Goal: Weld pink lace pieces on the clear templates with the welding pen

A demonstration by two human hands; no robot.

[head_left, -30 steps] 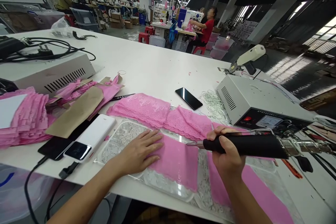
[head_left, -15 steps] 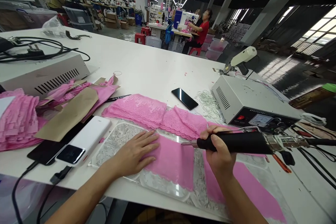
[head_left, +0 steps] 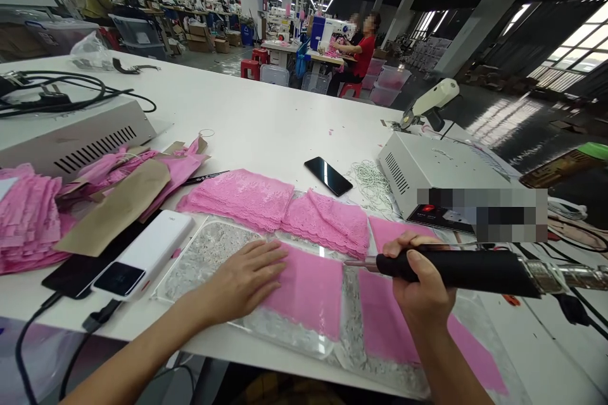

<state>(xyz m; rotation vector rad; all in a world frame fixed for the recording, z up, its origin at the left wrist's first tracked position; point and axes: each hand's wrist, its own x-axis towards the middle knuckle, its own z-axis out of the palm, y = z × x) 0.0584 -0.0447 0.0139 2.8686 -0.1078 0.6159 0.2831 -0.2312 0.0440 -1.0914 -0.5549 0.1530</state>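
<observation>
My left hand (head_left: 249,275) lies flat, its fingers stretched over the left part of a pink fabric piece (head_left: 313,288) on a clear plate (head_left: 190,259). My right hand (head_left: 422,281) is wrapped round a black-handled electric tool (head_left: 456,269) with a thin metal tip pointing left. The tip is at the upper right corner of that piece; I cannot tell whether it touches. Under and beside my right forearm is a second pink piece (head_left: 382,323), partly hidden. Behind both hands lie folded pink lace pieces (head_left: 247,196).
A black phone (head_left: 329,176) and tangled pale cord (head_left: 373,180) lie ahead. Grey boxes stand at right (head_left: 427,161) and left (head_left: 85,133). A white power bank (head_left: 147,250) and a pink lace stack (head_left: 28,218) are on the left. Farther off, people sit at sewing machines.
The tool and my right hand have shifted right, taking the tip from over the fabric piece to its right edge. My left hand stays on the fabric. The whole view has moved slightly.
</observation>
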